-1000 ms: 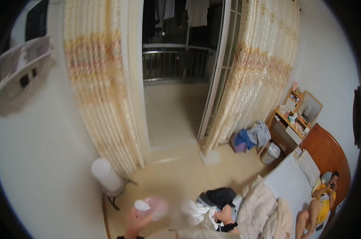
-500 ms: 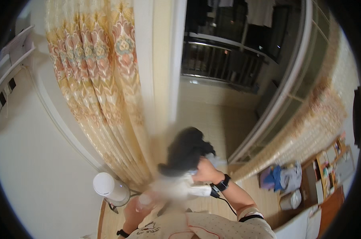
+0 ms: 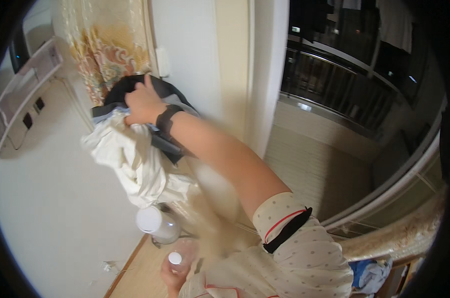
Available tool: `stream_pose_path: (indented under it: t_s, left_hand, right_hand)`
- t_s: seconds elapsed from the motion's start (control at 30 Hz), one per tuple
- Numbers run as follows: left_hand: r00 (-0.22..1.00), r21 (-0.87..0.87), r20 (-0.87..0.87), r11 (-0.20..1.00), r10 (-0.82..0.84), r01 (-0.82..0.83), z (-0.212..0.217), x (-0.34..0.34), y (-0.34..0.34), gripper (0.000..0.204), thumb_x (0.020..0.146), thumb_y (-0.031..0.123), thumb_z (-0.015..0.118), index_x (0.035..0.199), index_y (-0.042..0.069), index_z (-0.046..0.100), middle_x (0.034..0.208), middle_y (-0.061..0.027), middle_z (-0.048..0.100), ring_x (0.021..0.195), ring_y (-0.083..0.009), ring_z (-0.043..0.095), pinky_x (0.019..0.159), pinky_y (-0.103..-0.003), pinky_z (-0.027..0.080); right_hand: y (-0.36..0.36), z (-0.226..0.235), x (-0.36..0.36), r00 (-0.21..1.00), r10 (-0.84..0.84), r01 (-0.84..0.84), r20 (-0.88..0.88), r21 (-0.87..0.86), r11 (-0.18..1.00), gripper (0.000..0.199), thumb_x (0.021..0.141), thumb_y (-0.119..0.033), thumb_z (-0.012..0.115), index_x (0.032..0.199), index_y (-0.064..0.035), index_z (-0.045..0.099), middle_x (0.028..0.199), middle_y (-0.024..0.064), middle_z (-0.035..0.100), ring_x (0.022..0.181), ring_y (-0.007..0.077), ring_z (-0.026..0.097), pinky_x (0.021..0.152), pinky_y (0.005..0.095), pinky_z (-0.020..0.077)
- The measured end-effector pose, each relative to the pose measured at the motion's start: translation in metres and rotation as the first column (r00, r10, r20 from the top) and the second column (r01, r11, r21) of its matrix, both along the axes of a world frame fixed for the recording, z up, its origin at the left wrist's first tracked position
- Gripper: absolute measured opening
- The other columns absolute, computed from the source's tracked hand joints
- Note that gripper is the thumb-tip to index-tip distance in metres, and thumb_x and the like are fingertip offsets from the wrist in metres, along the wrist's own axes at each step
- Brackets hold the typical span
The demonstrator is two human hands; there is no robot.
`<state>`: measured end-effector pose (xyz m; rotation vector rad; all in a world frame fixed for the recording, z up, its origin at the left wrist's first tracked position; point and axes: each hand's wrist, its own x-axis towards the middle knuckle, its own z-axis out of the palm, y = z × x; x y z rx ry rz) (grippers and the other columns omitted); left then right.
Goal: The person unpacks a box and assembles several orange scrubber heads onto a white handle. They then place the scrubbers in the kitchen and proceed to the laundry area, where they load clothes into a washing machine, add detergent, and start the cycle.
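Note:
My right hand (image 3: 143, 104) is raised high in front of me and grips a bundle of clothes (image 3: 135, 159): a dark garment on top and a white one hanging below it. A black band sits on that wrist. My left hand (image 3: 174, 272) is low near the bottom edge, closed around a clear bottle with a white cap (image 3: 175, 259). The bundle hangs in front of a patterned curtain (image 3: 105, 44) and a white wall.
A white round lamp or jar (image 3: 156, 223) stands on the wooden floor by the wall. A sliding door frame (image 3: 267, 74) opens on a dark balcony with a railing (image 3: 344, 94). A wall shelf (image 3: 21, 94) is at the left. Blue cloth (image 3: 371, 275) lies at lower right.
My right arm has lifted the bundle of clothes from waist height up toward the curtain and wall. The view has swung left. My left hand has kept hold of the bottle down low.

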<state>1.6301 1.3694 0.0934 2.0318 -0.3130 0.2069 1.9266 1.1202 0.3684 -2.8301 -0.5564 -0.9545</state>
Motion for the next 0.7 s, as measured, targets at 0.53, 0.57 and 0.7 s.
stream_pose_path:
  t_s: [0.53, 0.57, 0.7]
  left_hand:
    - [0.999, 0.089, -0.023, 0.996, 0.029, -0.027, 0.014, -0.033, -0.036, 0.046, 0.059, 0.013, 0.077, 0.099, 0.002, 0.059, 0.082, -0.0105, 0.063, 0.073, -0.0200, 0.060, 0.063, -0.031, 0.048]
    - [0.999, 0.055, -0.039, 0.998, 0.000, 0.002, 0.014, -0.035, -0.044, 0.046, 0.059, 0.013, 0.077, 0.099, 0.001, 0.059, 0.082, -0.0100, 0.063, 0.074, -0.0187, 0.060, 0.063, -0.031, 0.048]
    - [0.977, 0.026, -0.131, 0.984, -0.171, 0.176, -0.002, -0.023, -0.090, 0.048, 0.059, 0.012, 0.078, 0.100, -0.001, 0.057, 0.085, -0.0091, 0.063, 0.078, -0.0162, 0.060, 0.068, -0.030, 0.048]
  right_hand:
    - [-0.045, -0.093, -0.109, 0.994, 0.084, -0.088, 0.067, 0.058, 0.994, 0.043, 0.050, -0.035, 0.066, 0.077, -0.0024, 0.067, 0.075, 0.0135, 0.062, 0.085, 0.0315, 0.053, 0.099, 0.0522, 0.0261]
    - [-0.050, -0.102, -0.135, 0.990, 0.106, -0.104, -0.089, 0.019, 0.994, 0.039, 0.048, -0.034, 0.065, 0.071, -0.0033, 0.066, 0.071, 0.0118, 0.061, 0.079, 0.0287, 0.054, 0.088, 0.0420, 0.0363]
    - [-0.112, -0.185, -0.204, 0.973, 0.217, -0.230, 0.078, 0.278, 0.933, 0.030, 0.046, -0.027, 0.063, 0.064, -0.0029, 0.061, 0.073, 0.0099, 0.056, 0.079, 0.0255, 0.051, 0.073, 0.0356, 0.0420]
